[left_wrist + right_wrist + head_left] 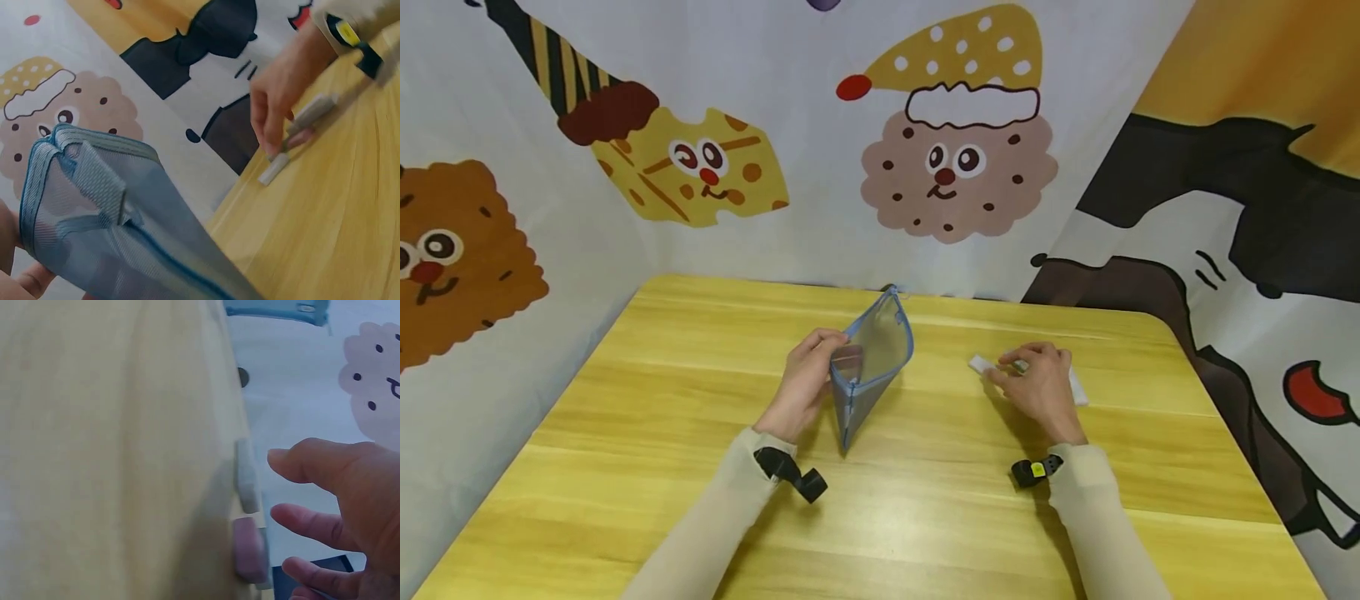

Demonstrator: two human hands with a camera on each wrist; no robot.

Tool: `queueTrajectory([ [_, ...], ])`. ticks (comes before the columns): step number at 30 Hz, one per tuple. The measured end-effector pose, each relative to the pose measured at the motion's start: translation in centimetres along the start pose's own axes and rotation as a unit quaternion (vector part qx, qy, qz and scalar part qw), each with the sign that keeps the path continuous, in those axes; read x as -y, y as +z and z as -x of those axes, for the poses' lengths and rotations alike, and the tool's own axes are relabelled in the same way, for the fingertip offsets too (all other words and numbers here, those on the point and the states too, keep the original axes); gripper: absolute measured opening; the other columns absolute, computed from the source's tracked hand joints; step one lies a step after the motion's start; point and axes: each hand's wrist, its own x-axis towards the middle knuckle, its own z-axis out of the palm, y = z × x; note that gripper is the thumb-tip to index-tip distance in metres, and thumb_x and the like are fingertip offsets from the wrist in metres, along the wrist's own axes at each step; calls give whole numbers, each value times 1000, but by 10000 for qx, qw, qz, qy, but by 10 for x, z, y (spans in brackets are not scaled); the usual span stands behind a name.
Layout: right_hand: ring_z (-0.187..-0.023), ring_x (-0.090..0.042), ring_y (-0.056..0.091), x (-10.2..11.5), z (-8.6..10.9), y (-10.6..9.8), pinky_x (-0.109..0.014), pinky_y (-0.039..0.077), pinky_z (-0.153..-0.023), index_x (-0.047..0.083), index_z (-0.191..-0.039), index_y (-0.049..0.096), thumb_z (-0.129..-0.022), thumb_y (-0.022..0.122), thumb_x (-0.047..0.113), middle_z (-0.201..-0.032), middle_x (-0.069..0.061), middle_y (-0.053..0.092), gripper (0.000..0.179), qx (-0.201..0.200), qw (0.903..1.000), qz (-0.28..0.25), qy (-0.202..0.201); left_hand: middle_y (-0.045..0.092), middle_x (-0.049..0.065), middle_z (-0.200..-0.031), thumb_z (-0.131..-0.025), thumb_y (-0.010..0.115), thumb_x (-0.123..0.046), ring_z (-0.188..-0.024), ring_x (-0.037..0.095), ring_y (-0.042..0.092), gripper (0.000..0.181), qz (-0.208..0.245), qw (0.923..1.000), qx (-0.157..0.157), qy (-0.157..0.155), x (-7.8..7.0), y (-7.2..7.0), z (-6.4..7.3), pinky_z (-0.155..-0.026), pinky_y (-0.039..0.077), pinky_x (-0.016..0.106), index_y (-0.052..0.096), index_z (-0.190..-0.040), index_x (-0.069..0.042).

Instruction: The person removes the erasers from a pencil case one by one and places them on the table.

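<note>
My left hand [805,375] grips the side of a blue mesh zip pouch [880,346], its mouth spread apart and facing up. A pinkish patch shows through the mesh; what it is I cannot tell. Above the table on the right, my right hand [1037,385] reaches down over several small blocks, thumb and fingers apart in the right wrist view. Nearest the thumb is a small white block [247,478], with a pink block [250,550] close by. A larger white piece [1078,387] lies partly hidden behind that hand.
The wooden table [917,517] ends at a cartoon-print curtain [820,242] along the back and sides. Each wrist wears a black strap with a small camera, such as the left wrist camera [811,485].
</note>
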Motion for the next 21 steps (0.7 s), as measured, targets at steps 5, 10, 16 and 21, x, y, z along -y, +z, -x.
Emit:
queueTrajectory([
  [5, -129, -46, 33, 4, 0, -8, -58, 39, -96, 5, -112, 75, -93, 75, 35, -139, -24, 53, 35, 13, 9999, -92, 118, 74, 16, -113, -100, 62, -22, -109, 39, 68, 10, -719, 9961, -337, 390, 1, 4, 4, -79, 57, 36, 67, -99, -13],
  [10, -129, -43, 32, 6, -1, -11, -55, 42, -97, 7, -112, 75, -93, 75, 38, -142, -22, 52, 36, 67, 9994, -244, 256, 71, 8, -107, -100, 63, -24, -101, 28, 64, 14, -1639, 9852, -109, 485, 11, 9, 9, -75, 44, 30, 71, -102, -13],
  [16, -133, -45, 31, 8, 1, -11, -56, 45, -99, 6, -116, 74, -95, 73, 38, -145, -22, 50, 39, 142, 9989, -343, 278, 66, 4, -102, -98, 66, -22, -93, 20, 58, 13, -2134, 9758, 126, 459, 20, 24, 12, -82, 45, 33, 72, -99, -11],
  [21, -135, -46, 31, 9, 2, -14, -59, 43, -103, 6, -117, 74, -97, 70, 35, -144, -22, 51, 37, 98, 9990, -367, 219, 62, 3, -90, -96, 68, -23, -81, 19, 55, 12, -2577, 9636, 307, 638, 24, 37, 17, -70, 45, 30, 71, -97, -12],
])
